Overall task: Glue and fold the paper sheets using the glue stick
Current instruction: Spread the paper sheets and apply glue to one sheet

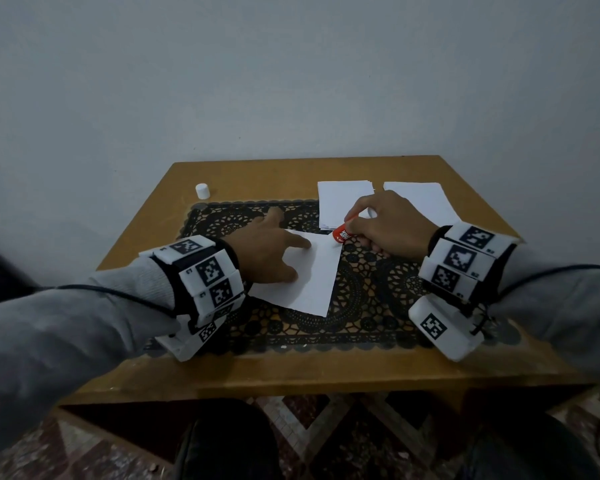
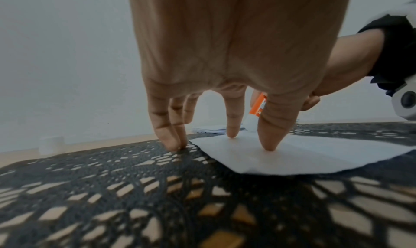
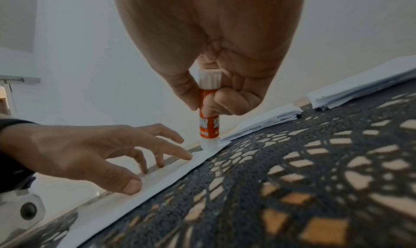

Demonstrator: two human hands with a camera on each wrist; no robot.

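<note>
- Your right hand (image 1: 388, 223) has its thumb and fingers wrapped round the glue stick (image 3: 208, 116), held nearly upright, with the tip pressed onto the far right corner of the paper sheet (image 1: 312, 275)
- The sheet's right edge runs from that corner back toward you, so I'd guess the stroke gets dragged along it, away from the left hand
- Your left hand (image 1: 271, 251) is spread out with straight fingers, gripping nothing; index and thumb press the sheet flat just left of the glue tip, the other fingertips (image 2: 173, 145) land on the black lace mat (image 1: 361, 306)
- The right hand's the one on the job, the left just pins
- Count: one glue stick, one loose sheet, two paper stacks (image 1: 343, 202) behind it on the table (image 1: 146, 230), and one white cap (image 1: 202, 190) way off at far left
</note>
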